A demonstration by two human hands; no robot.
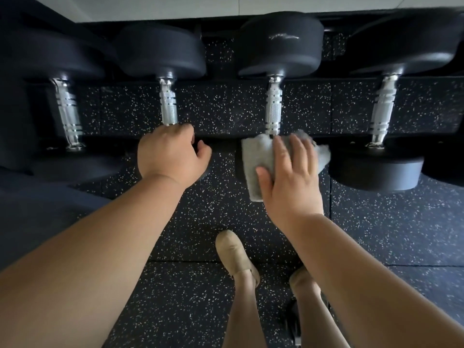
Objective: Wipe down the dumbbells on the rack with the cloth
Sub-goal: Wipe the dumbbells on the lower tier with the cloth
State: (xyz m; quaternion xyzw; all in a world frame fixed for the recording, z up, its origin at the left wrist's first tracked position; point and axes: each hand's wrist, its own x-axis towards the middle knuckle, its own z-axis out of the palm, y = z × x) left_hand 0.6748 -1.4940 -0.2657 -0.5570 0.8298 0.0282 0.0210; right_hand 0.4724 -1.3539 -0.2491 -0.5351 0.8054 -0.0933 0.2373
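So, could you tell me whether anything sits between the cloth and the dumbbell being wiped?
Nothing visible does. The right hand presses the grey cloth straight onto the near head of the third dumbbell from the left. The left hand grips the neighbouring dumbbell, off to the side.

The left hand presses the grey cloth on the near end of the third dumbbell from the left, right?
Wrong hand. The right hand presses the grey cloth on the third dumbbell, at its near end, as the head view shows; the left hand holds no cloth.
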